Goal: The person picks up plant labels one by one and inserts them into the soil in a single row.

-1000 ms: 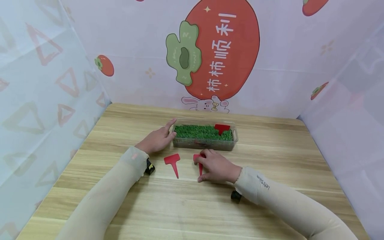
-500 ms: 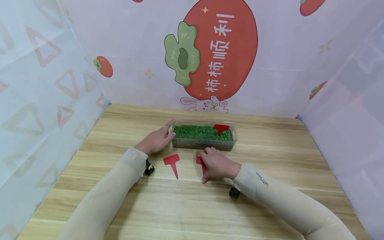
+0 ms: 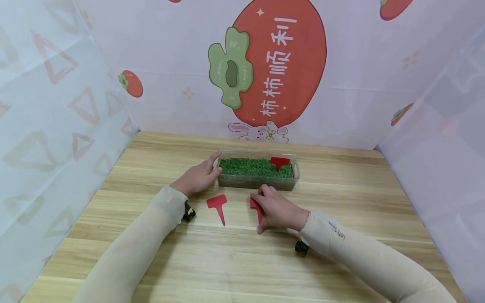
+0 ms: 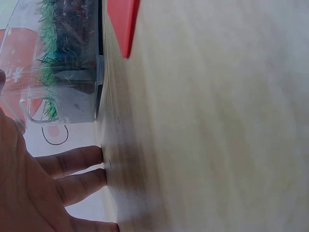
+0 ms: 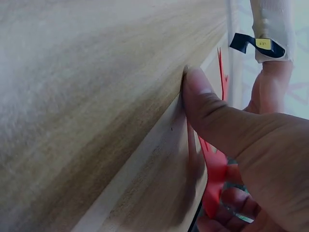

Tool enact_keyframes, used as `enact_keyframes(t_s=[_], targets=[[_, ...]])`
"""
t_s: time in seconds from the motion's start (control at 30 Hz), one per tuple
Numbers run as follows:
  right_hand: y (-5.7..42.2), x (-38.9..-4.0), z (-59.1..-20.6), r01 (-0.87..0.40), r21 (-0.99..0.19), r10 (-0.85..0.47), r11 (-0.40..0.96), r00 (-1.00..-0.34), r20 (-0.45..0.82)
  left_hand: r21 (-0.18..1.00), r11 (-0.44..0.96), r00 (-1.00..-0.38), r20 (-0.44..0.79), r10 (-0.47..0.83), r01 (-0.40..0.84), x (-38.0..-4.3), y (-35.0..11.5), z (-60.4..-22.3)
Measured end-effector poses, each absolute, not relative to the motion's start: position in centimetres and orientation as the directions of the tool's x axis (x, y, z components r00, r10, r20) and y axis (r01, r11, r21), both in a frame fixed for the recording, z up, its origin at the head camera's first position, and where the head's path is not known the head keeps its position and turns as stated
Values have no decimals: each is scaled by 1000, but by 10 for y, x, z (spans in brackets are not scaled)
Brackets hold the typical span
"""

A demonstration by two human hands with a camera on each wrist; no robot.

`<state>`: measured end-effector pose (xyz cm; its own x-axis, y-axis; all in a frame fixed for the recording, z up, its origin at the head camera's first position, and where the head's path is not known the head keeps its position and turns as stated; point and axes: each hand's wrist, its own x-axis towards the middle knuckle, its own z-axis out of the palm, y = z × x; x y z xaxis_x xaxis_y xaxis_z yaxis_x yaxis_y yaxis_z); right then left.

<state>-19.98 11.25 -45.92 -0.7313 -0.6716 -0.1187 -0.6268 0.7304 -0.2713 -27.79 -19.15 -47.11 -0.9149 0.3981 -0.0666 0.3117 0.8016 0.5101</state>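
Observation:
At the left end of a clear plastic box point(image 3: 257, 182) is my left hand point(image 3: 197, 176), its fingers straight. In the left wrist view, several fingertips point(image 4: 94, 176) rest on the table beside the box. Green artificial grass point(image 3: 246, 167) fills the box, and one red T-shaped plant label point(image 3: 280, 161) stands in it near the right end. My right hand point(image 3: 280, 208) holds a second red plant label point(image 3: 256, 205) by its edge, in front of the box, with the thumb low by the tabletop. A third red plant label point(image 3: 217, 203) lies flat between the hands.
Everything stands on a wood-grain table point(image 3: 235, 269). A printed cloth backdrop point(image 3: 170, 109) rises behind its far edge, and further sheets hang at the left and right sides. Each sleeve carries a small black wrist camera point(image 3: 302, 247).
The fingers of my right hand have gathered round the label's head, and the label has shifted slightly right. My left hand has stayed at the box's left end.

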Motion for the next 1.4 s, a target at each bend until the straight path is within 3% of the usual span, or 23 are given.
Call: enact_keyframes(t_s=[0.43, 0.97, 1.27, 1.4], targets=[[115, -192, -455, -710, -119, -715, 694, -699, 0, 506, 800, -914, -55, 402, 322, -277, -192, -472], [124, -196, -449, -789, -138, -766, 599, -615, 189, 506, 804, -916, -64, 395, 311, -277, -192, -470], [126, -195, -443, -786, -160, -752, 597, -617, 229, 503, 808, -918, -69, 392, 307, -277, -191, -471], [126, -195, -436, -794, -224, -748, 565, -607, 267, 504, 806, -917, -65, 394, 311, -277, -191, -471]])
